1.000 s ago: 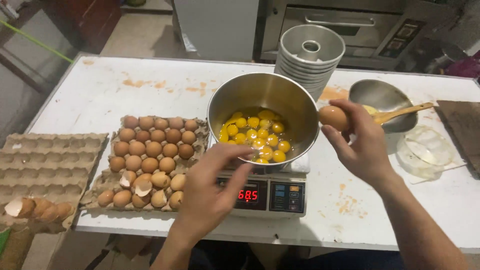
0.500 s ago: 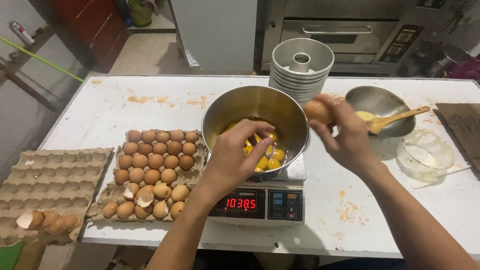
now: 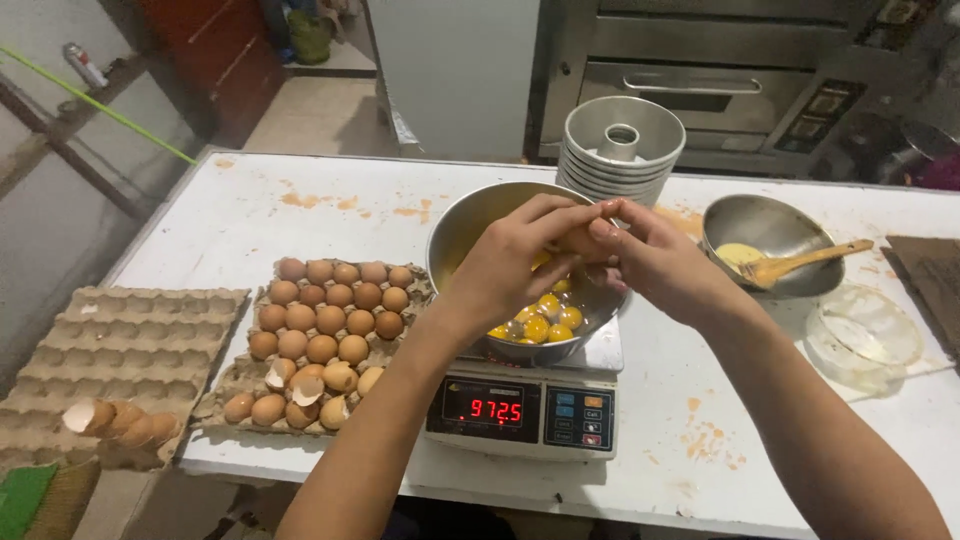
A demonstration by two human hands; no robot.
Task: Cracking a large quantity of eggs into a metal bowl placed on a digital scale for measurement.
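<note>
Both my hands meet over a steel mixing bowl (image 3: 462, 224) that holds several yellow yolks (image 3: 538, 322). My left hand (image 3: 515, 255) and my right hand (image 3: 645, 255) together grip a brown egg (image 3: 580, 240) above the bowl. The bowl rests on a digital scale (image 3: 525, 408) with a lit red display. To the left lies a cardboard tray of brown eggs (image 3: 325, 315) with some broken shells (image 3: 305, 385) at its near end.
An empty egg tray (image 3: 130, 345) with shells (image 3: 110, 420) sits far left. A stack of metal tube pans (image 3: 622, 150) stands behind the bowl. At the right are a small steel bowl (image 3: 765, 232) with a wooden spoon (image 3: 805, 262) and a clear plastic lid (image 3: 865, 335). An oven stands behind the white table (image 3: 250, 205).
My right hand brought the egg from the bowl's right rim to above the bowl. My left hand rose from the scale to join it on the egg.
</note>
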